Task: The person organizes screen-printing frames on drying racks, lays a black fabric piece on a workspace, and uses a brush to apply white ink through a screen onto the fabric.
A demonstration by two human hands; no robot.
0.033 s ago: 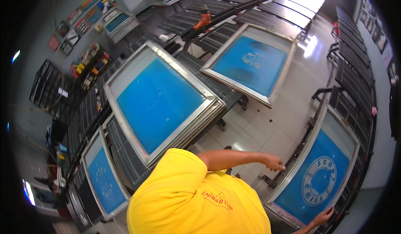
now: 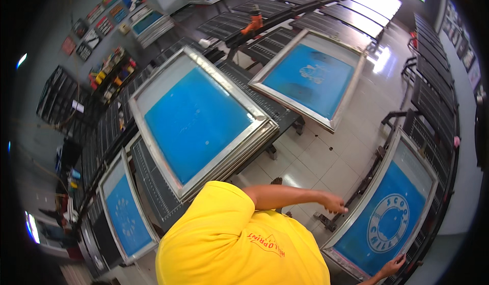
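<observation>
Blue-meshed screen frame (image 2: 379, 219) at lower right is gripped by left hand (image 2: 333, 203) on its edge and right hand (image 2: 392, 267) at its bottom corner.

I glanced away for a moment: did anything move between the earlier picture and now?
Nothing visibly changed. The left hand and the right hand grip the frame of the blue printing screen as before. The stacked screens on the table lie where they were.
</observation>
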